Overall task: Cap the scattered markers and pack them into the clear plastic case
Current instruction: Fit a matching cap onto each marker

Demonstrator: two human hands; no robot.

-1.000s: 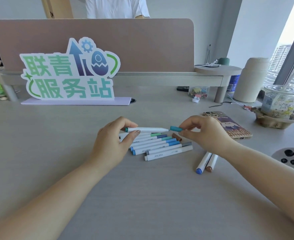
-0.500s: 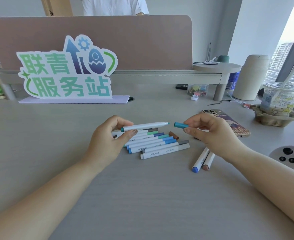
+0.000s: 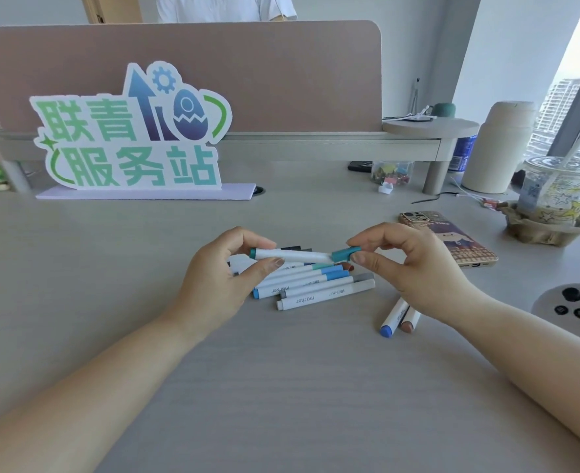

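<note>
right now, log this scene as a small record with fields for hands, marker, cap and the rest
left hand: holds white marker
right hand: pinches teal cap
cap: at the marker's tip, seating unclear
pile: markers lying together on desk under the hands
strays: two markers beside right wrist
phone: right of the hands
clear case: not in view

A grey desk (image 3: 281, 387) carries a green-and-blue cut-out sign (image 3: 130, 131) on a lavender base, standing in front of a brown divider panel (image 3: 281, 70). A person in a white shirt (image 3: 223, 6) is behind the panel. To the right lies a phone (image 3: 452, 238) in a cartoon case. Beyond it, a clear lidded cup (image 3: 554, 189) with a straw sits in a cardboard carrier (image 3: 551, 230). A beige bottle (image 3: 496, 148) stands beside a raised shelf (image 3: 430, 126), and a clear container of coloured clips (image 3: 392, 172) sits under the shelf.
</note>
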